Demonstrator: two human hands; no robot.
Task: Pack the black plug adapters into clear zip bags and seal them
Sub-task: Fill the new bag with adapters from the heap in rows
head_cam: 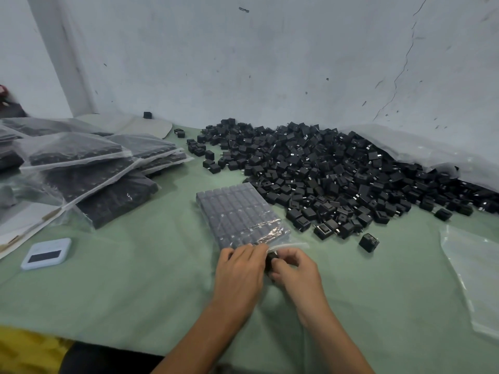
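Note:
A clear zip bag (pixel 237 211) lies flat on the green cloth, filled with neat rows of black plug adapters. Its open mouth points toward me. My left hand (pixel 239 268) rests on the bag's near edge, fingers over the opening. My right hand (pixel 293 268) pinches a black adapter (pixel 270 259) right at the bag's mouth, beside the left fingertips. A big loose heap of black adapters (pixel 324 171) spreads behind and to the right of the bag.
Several filled bags (pixel 89 168) are stacked at the left. A small white device with a dark screen (pixel 46 253) lies at the front left. Empty clear bags (pixel 475 276) lie at the right edge. A large plastic sheet (pixel 405 147) lines the wall.

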